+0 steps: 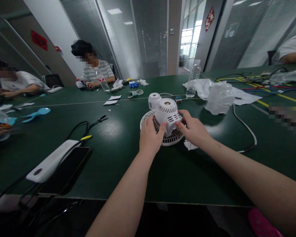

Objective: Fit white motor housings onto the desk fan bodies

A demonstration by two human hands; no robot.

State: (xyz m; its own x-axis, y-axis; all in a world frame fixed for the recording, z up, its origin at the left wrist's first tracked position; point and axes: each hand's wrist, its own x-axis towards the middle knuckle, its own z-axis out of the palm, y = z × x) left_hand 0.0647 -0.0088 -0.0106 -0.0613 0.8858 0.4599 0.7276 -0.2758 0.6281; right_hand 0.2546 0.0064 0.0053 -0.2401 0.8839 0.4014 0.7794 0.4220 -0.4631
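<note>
A white fan motor housing [166,110] with slots stands on a round white fan grille [172,140] that lies flat on the green table. My left hand [151,136] grips the left side of the housing, its thumb on the front. Round the right side, my right hand [191,128] is closed on the same housing, fingers partly hidden behind it. Just behind stands a smaller white vented part [154,100]. A small white scrap [190,144] lies under my right wrist. To the right is a white plastic fan base [219,98], with a cable near it.
A white power bank [53,161] and a black phone [66,169] lie at the front left with cables. A water bottle [193,79] stands beyond the fan. Coloured wires [263,86] lie at the far right. Several people sit around the table [123,154].
</note>
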